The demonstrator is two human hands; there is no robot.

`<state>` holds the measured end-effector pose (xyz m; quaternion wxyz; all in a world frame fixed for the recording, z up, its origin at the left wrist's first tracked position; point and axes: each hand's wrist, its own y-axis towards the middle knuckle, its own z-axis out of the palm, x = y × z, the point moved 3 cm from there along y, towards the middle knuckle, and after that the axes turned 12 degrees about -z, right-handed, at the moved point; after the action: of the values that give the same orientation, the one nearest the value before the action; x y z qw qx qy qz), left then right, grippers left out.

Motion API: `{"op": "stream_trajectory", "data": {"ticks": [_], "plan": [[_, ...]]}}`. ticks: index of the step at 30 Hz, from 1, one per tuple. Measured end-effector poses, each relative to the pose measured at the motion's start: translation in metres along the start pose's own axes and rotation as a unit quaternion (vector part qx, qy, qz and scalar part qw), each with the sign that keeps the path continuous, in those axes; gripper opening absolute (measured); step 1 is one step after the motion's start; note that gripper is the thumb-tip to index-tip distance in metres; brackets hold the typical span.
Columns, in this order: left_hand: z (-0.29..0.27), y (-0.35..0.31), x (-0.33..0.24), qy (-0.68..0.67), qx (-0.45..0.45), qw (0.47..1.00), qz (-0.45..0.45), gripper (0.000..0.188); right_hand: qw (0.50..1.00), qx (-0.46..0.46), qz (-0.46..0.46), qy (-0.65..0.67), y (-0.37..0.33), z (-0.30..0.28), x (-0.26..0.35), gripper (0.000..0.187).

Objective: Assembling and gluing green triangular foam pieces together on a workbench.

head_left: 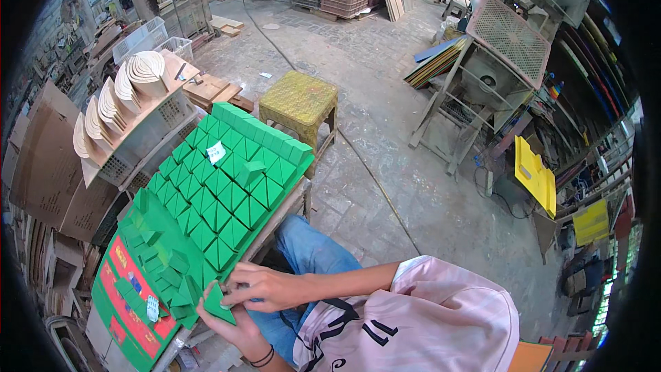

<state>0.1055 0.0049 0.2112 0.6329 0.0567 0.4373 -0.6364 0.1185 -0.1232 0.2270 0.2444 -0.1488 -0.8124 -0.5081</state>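
Note:
A green triangular block (218, 302) is gripped in my left hand (237, 331) at the near edge of the work table. My right hand (265, 287) has its fingers curled over the face of that block, touching it; a small pale bit shows at the fingertips, too small to name. Beyond my hands, rows of green triangular blocks (219, 234) stand packed together on a green board (110, 336). Loose green blocks (169, 277) lie scattered at the left of the rows, partly over a red printed panel (127, 303).
A crumpled paper scrap (215, 153) rests on the block rows. Past the table stands a yellow stool (297, 100). Curved wooden pieces (113, 107) sit on a board over crates at the left. A metal-framed machine (482, 76) is at the right. Two people are far back.

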Motion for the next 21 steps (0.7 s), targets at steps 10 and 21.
{"op": "stream_trajectory", "data": {"ticks": [10,21], "plan": [[-0.012,0.012,0.003,0.010,0.053,0.998,-0.028,0.037,0.997,0.053,0.005,0.057,-0.001,-0.002,0.006,0.040],[-0.036,0.026,0.011,-0.025,0.030,0.998,-0.056,0.034,0.993,0.014,0.114,0.028,-0.001,-0.002,-0.006,0.043]]}}
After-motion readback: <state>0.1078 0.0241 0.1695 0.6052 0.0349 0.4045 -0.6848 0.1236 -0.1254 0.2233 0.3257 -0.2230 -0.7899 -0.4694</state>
